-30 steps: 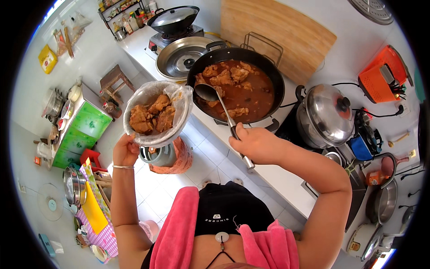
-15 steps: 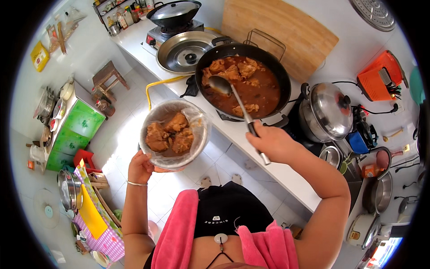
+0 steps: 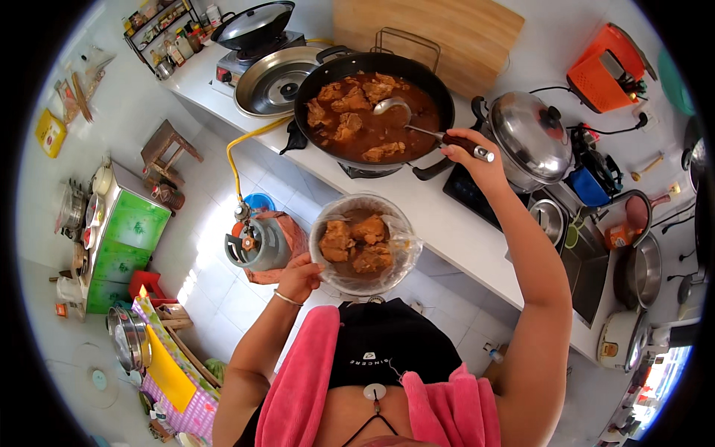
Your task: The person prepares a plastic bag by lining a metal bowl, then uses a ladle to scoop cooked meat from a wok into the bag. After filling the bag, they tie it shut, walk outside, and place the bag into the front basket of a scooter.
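Note:
My left hand [image 3: 299, 278] grips the left rim of a bowl [image 3: 356, 284] lined with clear plastic, held in front of my body. Several chunks of reddish-brown stewed meat [image 3: 370, 230] lie in it with some sauce. Closed round the dark grip of a metal ladle [image 3: 392, 106], my right hand [image 3: 478, 158] is at the right side of a large black pan [image 3: 445, 104]. The ladle's head dips into the red-brown sauce [image 3: 415, 113] among more meat pieces [image 3: 350, 101]. Whether the ladle has picked anything up cannot be made out.
A steel lid [image 3: 257, 84] and a wok on a burner [image 3: 253, 28] stand left of the pan. To its right is a lidded steel pot [image 3: 525, 141]. A gas cylinder [image 3: 262, 244] with a yellow hose stands on the floor left of the bowl. A cutting board [image 3: 447, 37] leans behind.
The bowl has moved right and down, closer to my body. My right hand has moved up and right, and the ladle's head has shifted from the pan's left side to its right-middle.

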Motion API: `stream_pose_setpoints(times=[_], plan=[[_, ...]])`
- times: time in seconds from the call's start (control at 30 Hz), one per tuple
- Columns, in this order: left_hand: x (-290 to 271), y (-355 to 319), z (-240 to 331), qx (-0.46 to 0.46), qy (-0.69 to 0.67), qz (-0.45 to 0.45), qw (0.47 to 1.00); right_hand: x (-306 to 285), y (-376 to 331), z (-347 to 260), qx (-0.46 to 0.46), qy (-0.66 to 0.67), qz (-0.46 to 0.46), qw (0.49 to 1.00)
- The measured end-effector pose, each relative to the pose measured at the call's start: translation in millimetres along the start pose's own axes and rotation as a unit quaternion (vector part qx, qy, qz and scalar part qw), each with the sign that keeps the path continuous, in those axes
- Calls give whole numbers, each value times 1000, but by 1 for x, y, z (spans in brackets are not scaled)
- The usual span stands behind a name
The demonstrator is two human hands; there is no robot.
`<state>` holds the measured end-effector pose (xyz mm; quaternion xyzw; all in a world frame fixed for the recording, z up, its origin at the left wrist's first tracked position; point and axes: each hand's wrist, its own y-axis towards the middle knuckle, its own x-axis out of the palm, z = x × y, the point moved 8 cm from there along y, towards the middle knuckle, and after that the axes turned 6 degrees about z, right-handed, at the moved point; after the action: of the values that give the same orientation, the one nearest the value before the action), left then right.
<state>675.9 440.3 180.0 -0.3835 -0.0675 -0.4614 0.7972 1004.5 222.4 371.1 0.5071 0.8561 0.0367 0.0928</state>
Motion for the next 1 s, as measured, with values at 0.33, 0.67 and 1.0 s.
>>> stream_pose_setpoints(times=[0.33,0.67,1.0], plan=[[148,58,-142,-71,4,-72,995,-89,-58,67,54,134,0,990],[248,100,-200,-84,95,-115,985,-284,-268,245,347,-2,262,901],[206,138,-213,-234,126,-28,964,-217,-314,267,431,371,279,774]])
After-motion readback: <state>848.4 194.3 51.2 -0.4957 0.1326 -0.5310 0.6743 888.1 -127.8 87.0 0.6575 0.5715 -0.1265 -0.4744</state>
